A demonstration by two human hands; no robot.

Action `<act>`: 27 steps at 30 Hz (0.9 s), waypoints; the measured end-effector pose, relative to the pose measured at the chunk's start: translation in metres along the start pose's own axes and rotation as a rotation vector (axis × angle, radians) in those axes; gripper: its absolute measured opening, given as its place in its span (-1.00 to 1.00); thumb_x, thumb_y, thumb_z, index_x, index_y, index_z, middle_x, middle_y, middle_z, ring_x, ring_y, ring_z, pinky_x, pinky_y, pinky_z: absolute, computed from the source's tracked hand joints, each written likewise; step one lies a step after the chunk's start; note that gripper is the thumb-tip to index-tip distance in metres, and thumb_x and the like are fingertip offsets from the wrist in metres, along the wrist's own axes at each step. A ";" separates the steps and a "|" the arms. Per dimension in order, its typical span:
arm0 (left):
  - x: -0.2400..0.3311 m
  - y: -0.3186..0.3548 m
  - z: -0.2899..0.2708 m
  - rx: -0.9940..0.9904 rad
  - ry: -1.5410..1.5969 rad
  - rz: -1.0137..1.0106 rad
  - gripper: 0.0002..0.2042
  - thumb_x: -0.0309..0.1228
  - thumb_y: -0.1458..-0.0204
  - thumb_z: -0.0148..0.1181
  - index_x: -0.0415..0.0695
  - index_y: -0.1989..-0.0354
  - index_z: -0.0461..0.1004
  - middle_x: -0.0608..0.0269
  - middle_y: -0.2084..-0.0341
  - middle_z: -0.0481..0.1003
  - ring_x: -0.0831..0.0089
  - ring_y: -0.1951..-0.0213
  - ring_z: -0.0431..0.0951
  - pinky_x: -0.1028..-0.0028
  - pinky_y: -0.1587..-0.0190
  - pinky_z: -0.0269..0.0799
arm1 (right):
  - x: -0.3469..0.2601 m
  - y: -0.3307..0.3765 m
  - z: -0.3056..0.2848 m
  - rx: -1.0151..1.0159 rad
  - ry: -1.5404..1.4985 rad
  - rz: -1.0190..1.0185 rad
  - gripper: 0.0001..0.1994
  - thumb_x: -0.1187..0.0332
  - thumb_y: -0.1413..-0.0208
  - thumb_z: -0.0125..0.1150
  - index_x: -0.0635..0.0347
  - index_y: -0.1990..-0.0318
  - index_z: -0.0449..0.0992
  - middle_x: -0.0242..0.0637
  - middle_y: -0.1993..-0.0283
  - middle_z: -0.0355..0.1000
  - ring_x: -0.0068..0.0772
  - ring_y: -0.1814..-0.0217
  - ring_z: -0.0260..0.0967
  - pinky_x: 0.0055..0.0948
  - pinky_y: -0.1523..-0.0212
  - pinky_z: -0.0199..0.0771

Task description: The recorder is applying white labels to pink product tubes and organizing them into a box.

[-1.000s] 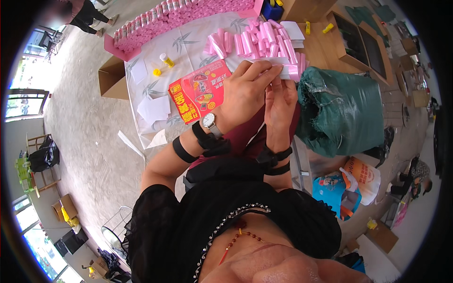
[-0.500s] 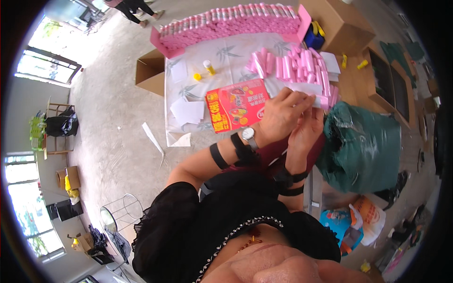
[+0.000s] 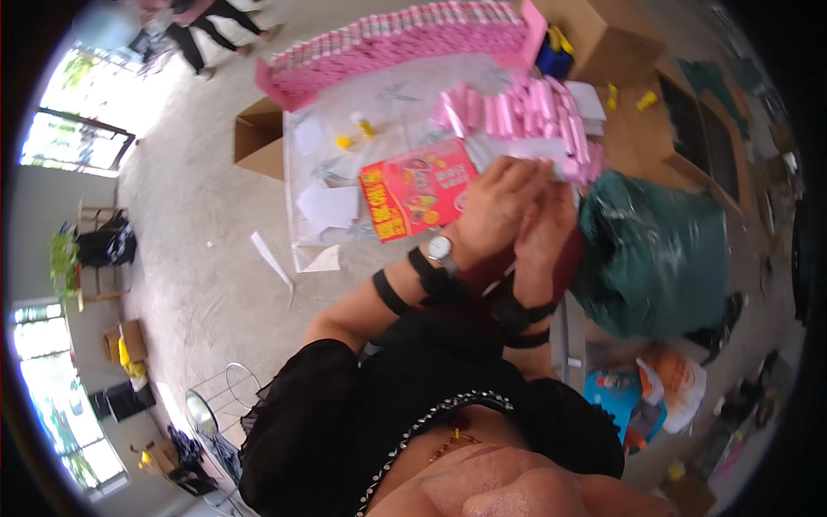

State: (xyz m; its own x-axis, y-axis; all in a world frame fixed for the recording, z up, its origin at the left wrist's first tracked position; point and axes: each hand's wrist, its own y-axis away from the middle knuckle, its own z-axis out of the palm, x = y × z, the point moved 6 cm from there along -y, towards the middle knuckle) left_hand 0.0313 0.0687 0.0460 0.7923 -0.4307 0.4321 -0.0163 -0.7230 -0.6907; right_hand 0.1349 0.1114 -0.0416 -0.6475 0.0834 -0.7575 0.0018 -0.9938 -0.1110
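Note:
At the table's right front, my left hand [image 3: 498, 205] and my right hand [image 3: 549, 226] meet with fingertips pinched together. A small pale piece shows at the fingertips, but blur and the fingers keep me from making it out. Just beyond lies a heap of pink wrapped rolls [image 3: 527, 108], with a white paper strip [image 3: 527, 150] in front of it. Beside my left hand is a flat red and yellow printed box [image 3: 417, 189]. White paper sheets [image 3: 328, 208] lie left of that, and a yellow glue stick [image 3: 363, 127] with its loose cap [image 3: 344, 142] farther back.
A pink tray [image 3: 295, 91] packed with upright pink rolls lines the back of the table. A big dark green bag [image 3: 659, 258] stands close by my right hand. Cardboard boxes [image 3: 603, 43] stand at the back right, another [image 3: 258, 136] at the left. People's legs [image 3: 211, 34] show far left.
The whole view has shifted, so the table sits a little farther left and up. Both hands stay together in the same place by the pink rolls, fingers still pinched.

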 end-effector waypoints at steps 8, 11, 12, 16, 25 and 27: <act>-0.004 -0.002 -0.004 0.032 -0.027 0.001 -0.45 -0.65 0.15 0.21 -0.10 -0.14 0.60 0.18 0.12 0.60 0.19 0.16 0.61 0.31 0.16 0.60 | -0.006 -0.004 0.013 -0.074 -0.040 0.000 -0.68 0.61 -0.36 0.10 0.37 -0.23 0.40 -0.20 -0.15 0.51 -0.43 -0.16 0.49 -0.45 -0.16 0.51; -0.006 -0.002 -0.005 0.040 -0.009 -0.019 -0.48 -0.67 0.15 0.22 -0.07 -0.09 0.64 0.24 0.15 0.61 0.24 0.20 0.62 0.33 0.20 0.60 | -0.008 -0.002 0.014 -0.091 -0.023 -0.009 -0.67 0.59 -0.36 0.11 0.37 -0.24 0.40 -0.19 -0.16 0.50 -0.42 -0.16 0.49 -0.44 -0.17 0.52; -0.006 -0.002 -0.005 0.040 0.000 -0.026 -0.49 -0.67 0.14 0.22 -0.06 -0.08 0.64 0.27 0.16 0.61 0.25 0.21 0.63 0.34 0.21 0.60 | -0.009 -0.001 0.012 -0.084 -0.020 -0.014 -0.67 0.59 -0.36 0.12 0.37 -0.24 0.41 -0.19 -0.16 0.50 -0.42 -0.17 0.49 -0.43 -0.18 0.52; -0.003 -0.004 -0.011 0.049 0.045 -0.043 -0.52 -0.67 0.12 0.24 -0.04 -0.04 0.67 0.31 0.20 0.63 0.27 0.24 0.63 0.35 0.24 0.60 | -0.009 0.001 0.006 -0.079 -0.030 -0.001 -0.67 0.58 -0.36 0.13 0.37 -0.24 0.41 -0.19 -0.15 0.51 -0.42 -0.15 0.49 -0.42 -0.17 0.54; -0.014 -0.005 -0.012 -0.028 0.138 -0.085 -0.62 -0.67 0.08 0.29 -0.06 0.06 0.70 0.26 0.27 0.65 0.23 0.31 0.63 0.35 0.28 0.58 | -0.006 0.005 0.000 -0.103 -0.036 -0.006 -0.70 0.55 -0.35 0.16 0.39 -0.20 0.44 -0.20 -0.11 0.54 -0.42 -0.12 0.51 -0.37 -0.15 0.57; -0.017 -0.006 -0.012 -0.043 0.195 -0.092 -0.64 -0.68 0.06 0.28 -0.08 0.07 0.70 0.21 0.29 0.65 0.19 0.30 0.64 0.34 0.28 0.59 | -0.005 0.003 -0.003 -0.111 -0.011 -0.004 -0.71 0.54 -0.35 0.17 0.39 -0.19 0.45 -0.19 -0.11 0.54 -0.42 -0.12 0.51 -0.36 -0.15 0.57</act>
State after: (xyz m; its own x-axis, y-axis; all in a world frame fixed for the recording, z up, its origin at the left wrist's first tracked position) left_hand 0.0110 0.0741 0.0501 0.6585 -0.4552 0.5993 0.0210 -0.7849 -0.6193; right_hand 0.1399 0.1077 -0.0402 -0.6558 0.0865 -0.7500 0.0826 -0.9792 -0.1851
